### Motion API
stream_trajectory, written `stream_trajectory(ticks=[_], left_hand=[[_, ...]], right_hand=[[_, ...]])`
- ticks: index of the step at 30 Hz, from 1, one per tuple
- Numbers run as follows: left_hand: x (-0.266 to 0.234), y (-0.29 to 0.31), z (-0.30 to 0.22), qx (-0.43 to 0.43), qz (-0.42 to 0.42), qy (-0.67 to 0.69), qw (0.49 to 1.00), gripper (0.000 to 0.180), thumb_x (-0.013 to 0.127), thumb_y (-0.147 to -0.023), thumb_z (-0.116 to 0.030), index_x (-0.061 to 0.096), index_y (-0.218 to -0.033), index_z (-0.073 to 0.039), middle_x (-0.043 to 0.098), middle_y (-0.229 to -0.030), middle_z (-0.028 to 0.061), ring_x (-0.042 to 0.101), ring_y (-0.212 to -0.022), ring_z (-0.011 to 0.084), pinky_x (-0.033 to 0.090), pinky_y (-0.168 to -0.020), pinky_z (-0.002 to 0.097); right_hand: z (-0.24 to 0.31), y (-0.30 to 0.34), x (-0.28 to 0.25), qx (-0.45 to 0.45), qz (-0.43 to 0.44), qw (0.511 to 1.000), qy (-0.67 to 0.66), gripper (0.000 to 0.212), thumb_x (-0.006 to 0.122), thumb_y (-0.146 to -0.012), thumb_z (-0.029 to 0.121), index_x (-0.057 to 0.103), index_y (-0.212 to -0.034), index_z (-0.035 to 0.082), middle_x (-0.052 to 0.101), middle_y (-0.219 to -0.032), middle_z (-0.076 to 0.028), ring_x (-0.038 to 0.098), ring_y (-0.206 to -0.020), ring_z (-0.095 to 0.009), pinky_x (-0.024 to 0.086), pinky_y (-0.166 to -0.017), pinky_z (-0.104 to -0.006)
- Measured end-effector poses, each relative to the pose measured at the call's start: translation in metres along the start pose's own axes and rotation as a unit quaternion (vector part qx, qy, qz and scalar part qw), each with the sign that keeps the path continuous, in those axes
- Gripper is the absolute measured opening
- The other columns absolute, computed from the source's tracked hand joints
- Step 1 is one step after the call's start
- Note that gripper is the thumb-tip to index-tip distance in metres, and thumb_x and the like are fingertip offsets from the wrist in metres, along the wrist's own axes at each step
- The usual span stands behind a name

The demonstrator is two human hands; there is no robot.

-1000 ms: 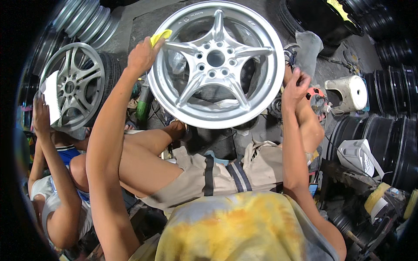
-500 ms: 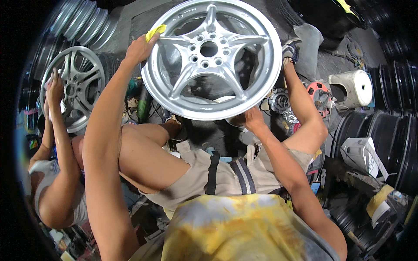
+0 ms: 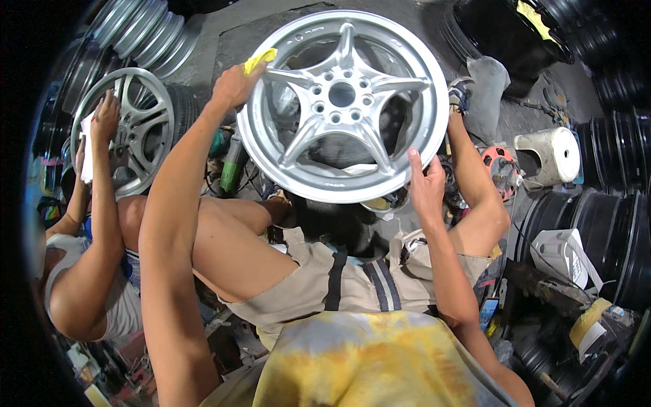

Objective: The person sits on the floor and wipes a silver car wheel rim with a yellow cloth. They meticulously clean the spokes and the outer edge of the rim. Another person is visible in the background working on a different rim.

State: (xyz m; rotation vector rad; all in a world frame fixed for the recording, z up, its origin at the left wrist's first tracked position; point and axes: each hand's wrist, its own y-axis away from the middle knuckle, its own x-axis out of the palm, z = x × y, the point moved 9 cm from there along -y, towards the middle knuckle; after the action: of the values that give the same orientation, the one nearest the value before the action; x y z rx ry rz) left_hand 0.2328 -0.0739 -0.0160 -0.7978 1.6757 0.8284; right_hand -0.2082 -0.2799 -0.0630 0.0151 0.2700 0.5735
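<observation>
A silver five-spoke wheel rim (image 3: 342, 178) stands in front of me, its face tilted toward me. My left hand (image 3: 234, 86) is at its upper left edge, closed on a folded yellow piece (image 3: 259, 61) that touches the rim's lip; whether it is cloth or sandpaper I cannot tell. At the lower right edge is my right hand (image 3: 427, 186), thumb on the front of the lip and fingers curled at the outer side. What supports the rim underneath is hidden.
On the left a co-worker's hands (image 3: 104, 122) hold a white piece at another grey rim (image 3: 152, 112). A green-bodied power tool (image 3: 232, 166) lies between us. To the right are a white stool (image 3: 563, 152), a red reel-like object (image 3: 498, 163) and stacked black rims (image 3: 610, 230).
My right hand has moved from below the rim's bottom edge to its lower right edge, its thumb now on the front. The rim and left hand appear slightly lower and further right in view.
</observation>
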Motion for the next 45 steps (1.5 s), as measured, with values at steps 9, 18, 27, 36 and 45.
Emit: stream_trajectory(ticks=[9, 18, 27, 36, 45], left_hand=[[0.033, 0.075, 0.025, -0.026, 0.052, 0.195, 0.979, 0.080, 0.046, -0.096, -0.066, 0.068, -0.106, 0.010, 0.068, -0.084, 0.0269, 0.069, -0.082, 0.0358, 0.051, -0.078, 0.0474], [0.038, 0.076, 0.029, -0.089, 0.233, 0.318, 0.915, 0.051, 0.065, -0.095, -0.045, 0.071, -0.090, 0.005, 0.068, -0.069, 0.0079, 0.063, -0.052, 0.0130, 0.049, -0.046, 0.0266], [0.039, 0.103, 0.016, -0.105, 0.325, 0.364, 0.867, 0.043, 0.072, -0.092, -0.036, 0.066, -0.106, 0.005, 0.071, -0.080, 0.0096, 0.067, -0.058, 0.0137, 0.056, -0.051, 0.0266], [0.039, 0.131, 0.007, -0.077, 0.316, 0.387, 0.863, 0.041, 0.073, -0.092, -0.036, 0.068, -0.101, 0.003, 0.071, -0.080, 0.0084, 0.067, -0.059, 0.0133, 0.055, -0.051, 0.0257], [0.051, 0.145, 0.008, -0.076, 0.377, 0.391, 0.836, 0.047, 0.074, -0.091, -0.039, 0.067, -0.102, 0.006, 0.071, -0.079, 0.0110, 0.069, -0.060, 0.0154, 0.056, -0.050, 0.0279]], right_hand=[[0.043, -0.136, -0.009, -0.121, 0.099, 0.973, 0.168, 0.051, 0.061, -0.097, 0.045, 0.071, -0.104, -0.005, 0.072, -0.083, -0.014, 0.066, -0.077, -0.020, 0.050, -0.074, -0.0358], [-0.049, -0.100, -0.010, 0.075, -0.002, 0.992, -0.098, 0.053, 0.044, -0.107, 0.044, 0.071, -0.093, 0.001, 0.063, -0.073, -0.003, 0.053, -0.057, -0.012, 0.043, -0.053, -0.0301], [-0.130, 0.008, 0.058, -0.103, 0.256, 0.858, 0.434, 0.027, 0.068, -0.079, 0.011, 0.068, -0.104, 0.001, 0.067, -0.095, -0.022, 0.066, -0.092, -0.041, 0.053, -0.079, -0.0496], [-0.177, 0.022, 0.090, -0.297, 0.222, 0.778, 0.507, 0.044, 0.064, -0.085, 0.015, 0.064, -0.128, 0.007, 0.061, -0.134, -0.017, 0.053, -0.128, -0.038, 0.038, -0.111, -0.0488], [-0.282, 0.003, 0.067, 0.132, 0.153, 0.968, -0.147, 0.044, 0.064, -0.083, 0.009, 0.063, -0.127, 0.006, 0.063, -0.130, -0.017, 0.057, -0.122, -0.040, 0.047, -0.102, -0.0464]])
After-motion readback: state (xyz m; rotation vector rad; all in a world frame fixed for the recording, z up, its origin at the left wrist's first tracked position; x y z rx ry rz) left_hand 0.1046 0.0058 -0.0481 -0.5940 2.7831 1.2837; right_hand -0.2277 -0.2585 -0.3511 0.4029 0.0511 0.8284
